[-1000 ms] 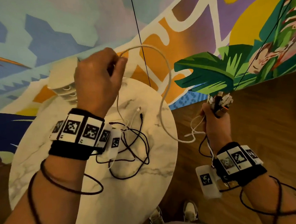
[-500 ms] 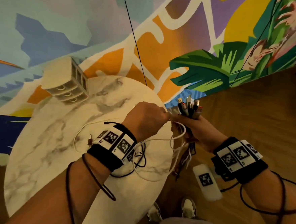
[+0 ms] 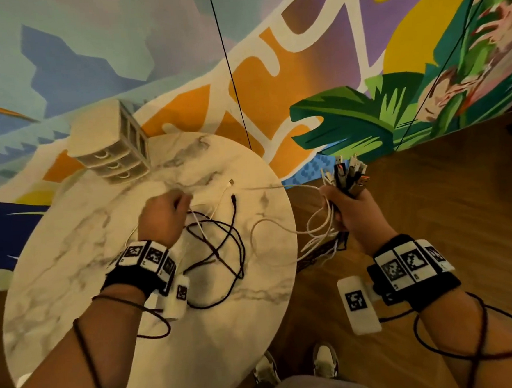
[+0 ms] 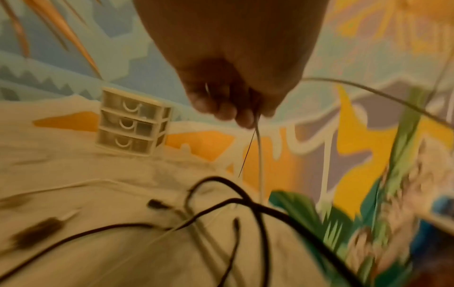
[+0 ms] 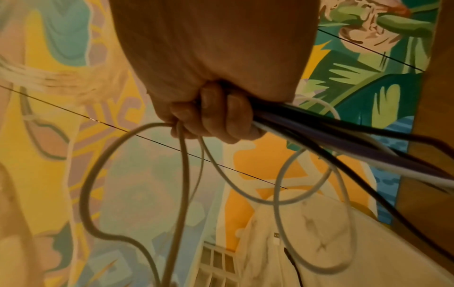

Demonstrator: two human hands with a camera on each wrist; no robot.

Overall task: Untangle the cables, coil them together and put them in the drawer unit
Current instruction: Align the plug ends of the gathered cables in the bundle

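My right hand (image 3: 351, 208) was off the worktop's (image 3: 72, 267) right edge, above the wooden floor (image 3: 430, 196), closed in a fist around a bundle (image 3: 349, 175) of black and white cables. Their plugs stuck up out of the top of the fist, and the free lengths hung below it in white loops (image 5: 314, 194) and dark strands. In the right wrist view my fingers (image 5: 211, 116) were curled tight round that bundle.

My left hand (image 3: 165, 215) was over the middle of the round marble worktop, fingers curled, pinching one white cable (image 4: 259, 155). That cable ran from my fingertips (image 4: 236, 114) across to the right hand, and another stretch of it dropped toward the worktop.

Under and just right of the left hand, black cables (image 3: 228, 250) lay in loose overlapping loops on the marble, with a black plug (image 3: 233, 199) and a white plug (image 3: 230, 182) lying near each other beyond them.

The drawer unit (image 3: 112, 149) stood at the far left edge of the worktop, against the painted wall (image 3: 329, 52), its three drawers closed, well apart from both hands. No cable was in it that I could see.
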